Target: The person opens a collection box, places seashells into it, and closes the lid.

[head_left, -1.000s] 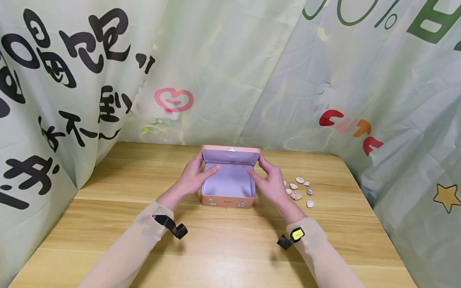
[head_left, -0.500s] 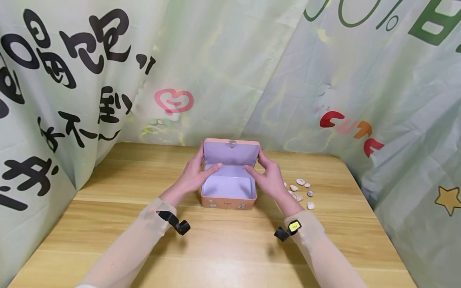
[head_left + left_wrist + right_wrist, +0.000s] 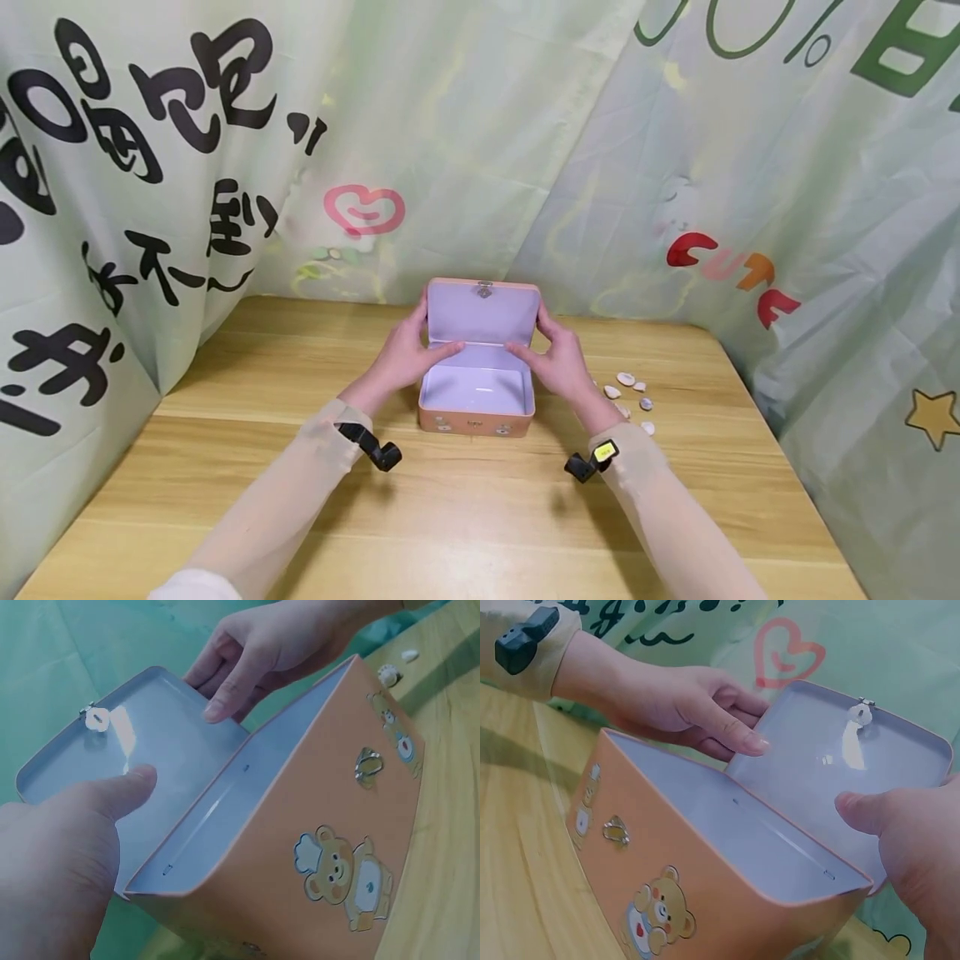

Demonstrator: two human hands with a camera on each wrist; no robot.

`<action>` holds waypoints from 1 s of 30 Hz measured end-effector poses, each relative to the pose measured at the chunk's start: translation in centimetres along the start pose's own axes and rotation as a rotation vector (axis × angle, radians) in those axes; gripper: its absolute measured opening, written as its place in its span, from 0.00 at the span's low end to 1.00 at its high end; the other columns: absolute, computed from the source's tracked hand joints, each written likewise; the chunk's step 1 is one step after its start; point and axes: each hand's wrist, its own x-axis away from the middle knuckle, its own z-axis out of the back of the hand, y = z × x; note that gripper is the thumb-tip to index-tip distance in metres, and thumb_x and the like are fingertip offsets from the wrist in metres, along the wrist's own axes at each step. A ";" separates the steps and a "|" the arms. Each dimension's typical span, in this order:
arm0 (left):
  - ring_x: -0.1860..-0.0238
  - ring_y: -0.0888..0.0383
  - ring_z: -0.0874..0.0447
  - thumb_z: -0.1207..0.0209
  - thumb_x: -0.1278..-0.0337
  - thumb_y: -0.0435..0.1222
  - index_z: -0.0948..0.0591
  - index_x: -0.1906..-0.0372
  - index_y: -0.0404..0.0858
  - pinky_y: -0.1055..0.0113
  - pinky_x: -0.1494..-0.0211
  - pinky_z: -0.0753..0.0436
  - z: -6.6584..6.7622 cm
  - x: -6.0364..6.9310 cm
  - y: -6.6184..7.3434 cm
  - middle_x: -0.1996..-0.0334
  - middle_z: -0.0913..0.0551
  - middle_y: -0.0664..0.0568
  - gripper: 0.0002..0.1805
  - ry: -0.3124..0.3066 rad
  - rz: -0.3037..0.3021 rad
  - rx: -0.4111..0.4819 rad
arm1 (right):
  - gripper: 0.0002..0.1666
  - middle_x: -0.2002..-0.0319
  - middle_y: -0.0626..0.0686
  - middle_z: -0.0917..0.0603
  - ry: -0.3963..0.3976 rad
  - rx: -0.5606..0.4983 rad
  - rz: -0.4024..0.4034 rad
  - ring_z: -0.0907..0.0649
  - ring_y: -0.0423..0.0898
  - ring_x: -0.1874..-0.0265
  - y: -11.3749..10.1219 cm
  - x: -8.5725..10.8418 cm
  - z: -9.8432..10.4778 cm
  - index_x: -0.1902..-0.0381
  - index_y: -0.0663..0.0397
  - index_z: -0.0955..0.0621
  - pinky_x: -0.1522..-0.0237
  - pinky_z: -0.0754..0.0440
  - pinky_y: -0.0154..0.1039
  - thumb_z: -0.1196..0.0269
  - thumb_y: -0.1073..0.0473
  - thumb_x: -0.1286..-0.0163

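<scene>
An orange tin box [image 3: 476,423] with a lilac inside stands on the table, bear pictures [image 3: 341,877] and a metal clasp loop [image 3: 367,766] on its front. Its hinged lid [image 3: 483,312] is raised, leaning back. My left hand [image 3: 402,354] grips the lid's left edge, thumb over the inner face and fingers behind, mostly hidden. On the opposite edge, my right hand [image 3: 561,360] holds the lid the same way. No contents show inside the box.
Several seashells [image 3: 626,379] lie on the wooden table [image 3: 480,517] to the right of the box, some behind my right forearm. A printed curtain [image 3: 465,167] hangs along the table's back and sides.
The lid has swung up and back, showing more of its inner face. Both hands have moved with it, keeping their grip on its edges.
</scene>
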 end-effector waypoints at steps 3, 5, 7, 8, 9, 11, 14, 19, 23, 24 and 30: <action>0.26 0.47 0.29 0.22 0.43 0.50 0.55 0.12 0.45 0.53 0.25 0.31 0.0 -0.6 -0.2 0.21 0.33 0.45 0.65 -0.007 -0.007 -0.009 | 0.58 0.24 0.64 0.33 0.003 0.020 0.000 0.30 0.57 0.25 0.4 -0.3 0.0 0.17 0.65 0.43 0.25 0.34 0.52 0.21 0.60 0.35; 0.25 0.47 0.30 0.21 0.44 0.49 0.55 0.12 0.45 0.53 0.25 0.31 0.0 -0.9 -0.4 0.21 0.34 0.45 0.66 -0.009 -0.008 -0.021 | 0.59 0.24 0.64 0.33 0.005 0.032 -0.003 0.31 0.55 0.25 0.7 -0.5 0.0 0.18 0.65 0.43 0.25 0.34 0.51 0.21 0.59 0.35; 0.25 0.48 0.30 0.21 0.44 0.48 0.55 0.13 0.44 0.54 0.25 0.31 0.0 -1.2 -0.6 0.20 0.35 0.45 0.67 -0.012 -0.006 -0.036 | 0.60 0.24 0.63 0.33 0.009 0.045 -0.004 0.32 0.54 0.24 1.0 -0.7 0.0 0.18 0.65 0.43 0.25 0.34 0.50 0.20 0.59 0.36; 0.25 0.48 0.30 0.20 0.45 0.48 0.56 0.12 0.45 0.54 0.24 0.31 0.1 -1.3 -0.7 0.21 0.34 0.45 0.67 -0.015 -0.007 -0.044 | 0.60 0.24 0.62 0.33 0.011 0.045 0.001 0.33 0.53 0.24 1.1 -0.8 0.0 0.18 0.65 0.43 0.25 0.34 0.49 0.20 0.59 0.36; 0.25 0.48 0.30 0.20 0.45 0.47 0.56 0.12 0.44 0.54 0.25 0.31 0.1 -1.4 -0.8 0.21 0.34 0.45 0.67 -0.018 -0.007 -0.055 | 0.60 0.23 0.61 0.34 0.014 0.045 0.007 0.33 0.52 0.24 1.3 -0.9 -0.1 0.18 0.65 0.43 0.25 0.35 0.48 0.20 0.60 0.37; 0.25 0.48 0.30 0.20 0.45 0.47 0.55 0.13 0.43 0.55 0.24 0.31 0.1 -1.7 -0.8 0.21 0.34 0.44 0.67 -0.021 -0.004 -0.081 | 0.61 0.22 0.60 0.35 0.017 0.044 0.014 0.34 0.51 0.23 1.6 -1.1 -0.2 0.18 0.65 0.43 0.25 0.36 0.47 0.19 0.61 0.38; 0.25 0.46 0.30 0.20 0.46 0.46 0.54 0.13 0.39 0.54 0.24 0.32 0.2 -1.9 -0.9 0.21 0.34 0.43 0.67 -0.018 -0.008 -0.109 | 0.62 0.21 0.58 0.37 0.010 0.036 0.018 0.36 0.51 0.22 1.9 -1.3 -0.3 0.17 0.62 0.44 0.24 0.37 0.46 0.19 0.62 0.39; 0.22 0.46 0.35 0.19 0.46 0.45 0.55 0.13 0.38 0.53 0.23 0.35 0.2 -2.1 -1.3 0.19 0.40 0.42 0.67 -0.025 0.006 -0.116 | 0.64 0.20 0.56 0.38 -0.005 0.041 0.003 0.36 0.51 0.22 2.4 -1.4 -0.5 0.16 0.59 0.46 0.23 0.38 0.47 0.18 0.61 0.40; 0.21 0.46 0.38 0.20 0.45 0.45 0.55 0.14 0.35 0.53 0.22 0.37 0.2 -2.1 -1.5 0.19 0.42 0.40 0.67 -0.033 0.019 -0.133 | 0.66 0.21 0.57 0.36 -0.002 0.061 0.026 0.34 0.51 0.23 2.7 -1.6 -0.6 0.16 0.58 0.45 0.24 0.37 0.48 0.18 0.61 0.41; 0.21 0.46 0.38 0.20 0.45 0.45 0.55 0.14 0.35 0.53 0.22 0.37 0.3 -2.2 -1.6 0.19 0.42 0.40 0.67 -0.034 0.020 -0.136 | 0.66 0.21 0.57 0.36 0.000 0.066 0.035 0.34 0.51 0.23 2.8 -1.6 -0.6 0.16 0.58 0.45 0.24 0.36 0.47 0.18 0.60 0.41; 0.21 0.46 0.39 0.20 0.45 0.44 0.56 0.14 0.35 0.52 0.22 0.36 0.3 -2.2 -1.7 0.18 0.44 0.41 0.67 -0.040 0.023 -0.127 | 0.67 0.22 0.57 0.34 0.005 0.083 0.067 0.31 0.53 0.24 3.1 -1.8 -0.8 0.16 0.59 0.45 0.25 0.35 0.48 0.17 0.60 0.43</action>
